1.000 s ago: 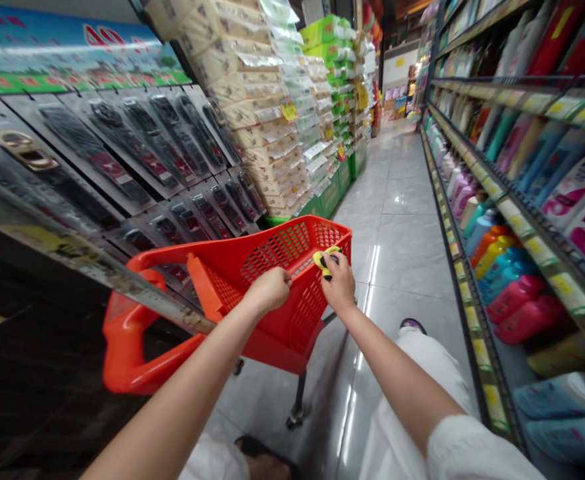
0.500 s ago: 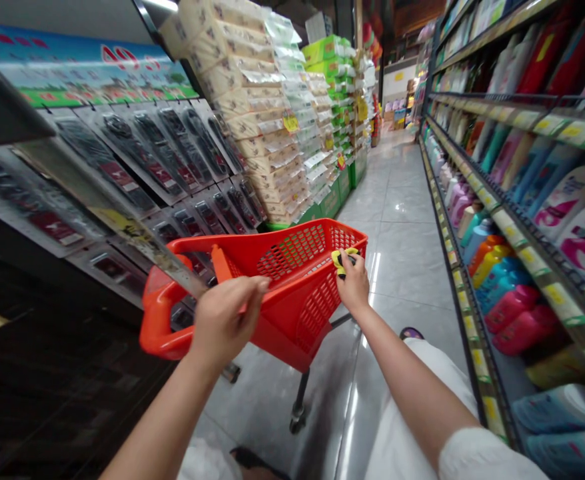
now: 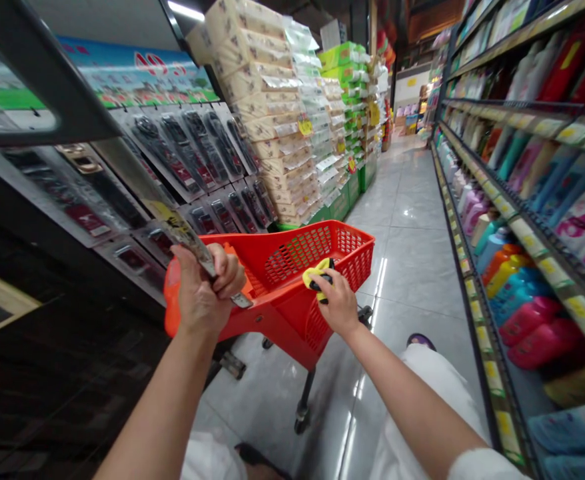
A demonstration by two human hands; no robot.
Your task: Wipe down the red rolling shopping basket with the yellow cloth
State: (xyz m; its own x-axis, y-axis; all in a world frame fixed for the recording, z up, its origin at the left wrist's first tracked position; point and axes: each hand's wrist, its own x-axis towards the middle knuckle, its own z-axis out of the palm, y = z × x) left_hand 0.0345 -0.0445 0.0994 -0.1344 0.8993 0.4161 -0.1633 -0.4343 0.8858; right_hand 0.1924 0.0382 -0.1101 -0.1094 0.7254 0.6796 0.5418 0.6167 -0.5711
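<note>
Yellow-and-black cloth [image 3: 316, 271], or something as soft, sits bunched in the right hand [image 3: 340, 303], overlapping the near rim of the red shopping cart [image 3: 285, 323] as seen from the head. Thumb and fingers pinch the wad, with the fingertips toward the cart's basket; gathered this small, it probably stays put in a one-handed grip while still leaving a soft face showing.

At the handle end of the cart, the left hand [image 3: 200, 297] curls around a worn metal bar [image 3: 172, 227], thumb on one side and fingers on the other. Such a wrap, close to the bar's lower end, seems chosen for a firm hold on a narrow thing. The bar slants up and away from the cart toward a dark grey frame [image 3: 67, 83]; how it joins either one is hard to make out.

Beyond the cart's far side hang belts [image 3: 187, 143] in clear packs, hooked in rows, presumably so each can be lifted off singly. Past the cart's front, wrapped packs [image 3: 265, 100] are stacked flat, which suits a tall pile. Right of the cart, across the aisle, bottles [image 3: 515, 267] stand upright along the shelves.
</note>
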